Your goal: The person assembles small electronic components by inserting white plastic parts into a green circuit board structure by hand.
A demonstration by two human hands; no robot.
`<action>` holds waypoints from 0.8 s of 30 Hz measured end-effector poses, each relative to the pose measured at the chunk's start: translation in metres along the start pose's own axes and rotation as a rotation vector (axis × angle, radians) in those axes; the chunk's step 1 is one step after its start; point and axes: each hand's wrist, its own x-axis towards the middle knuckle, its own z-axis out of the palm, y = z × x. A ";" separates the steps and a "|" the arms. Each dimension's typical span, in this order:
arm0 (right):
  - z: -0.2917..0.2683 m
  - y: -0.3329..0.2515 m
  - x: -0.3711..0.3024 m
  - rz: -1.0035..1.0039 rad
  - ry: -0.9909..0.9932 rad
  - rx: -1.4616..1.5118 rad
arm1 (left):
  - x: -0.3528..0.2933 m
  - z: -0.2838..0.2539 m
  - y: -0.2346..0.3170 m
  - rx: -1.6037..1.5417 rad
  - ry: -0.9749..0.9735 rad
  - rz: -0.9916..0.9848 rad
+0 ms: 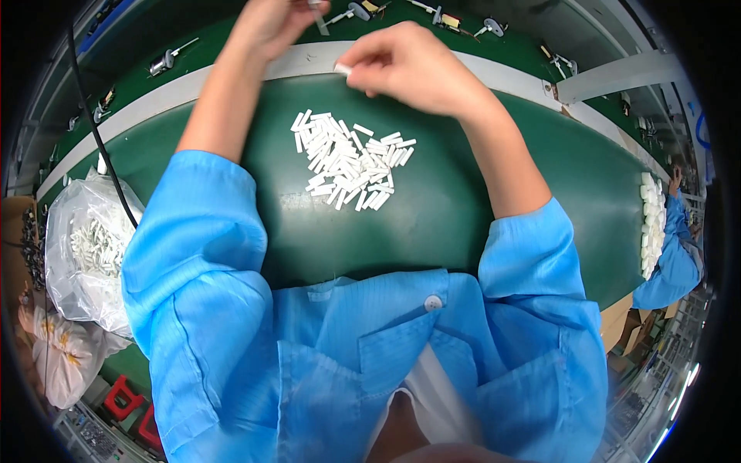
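Note:
My right hand (405, 65) is above the pale rail past the far edge of the green mat. Its thumb and forefinger pinch a small white tube (343, 69). To its left, my left hand (282, 27) reaches over the rail, with its fingers closed on a thin pale part (319, 19). That part is blurred and its kind does not show. Between my forearms lies a loose pile of short white tubes (343, 158) on the green mat (378, 243).
Beyond the pale rail (301, 62), small motors with white shafts (164, 62) lie on a green belt. A clear bag of white pieces (100, 247) stands at left, beside a black cable (100, 147). White parts (652, 224) line the right edge, near another person's blue sleeve (668, 270).

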 end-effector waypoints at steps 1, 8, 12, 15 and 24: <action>-0.004 0.014 0.005 0.148 0.037 0.205 | -0.004 0.026 -0.004 -0.086 0.060 -0.044; 0.008 0.051 0.014 0.311 0.238 0.524 | 0.003 0.023 -0.029 -0.544 0.093 -0.065; 0.007 0.057 0.014 0.324 0.251 0.404 | 0.000 0.030 -0.032 -0.525 0.144 -0.052; 0.007 0.058 0.014 0.333 0.249 0.417 | 0.001 0.027 -0.037 -0.545 0.147 -0.078; 0.006 0.075 0.020 0.155 0.520 0.725 | -0.029 0.075 -0.047 -0.281 0.153 -0.116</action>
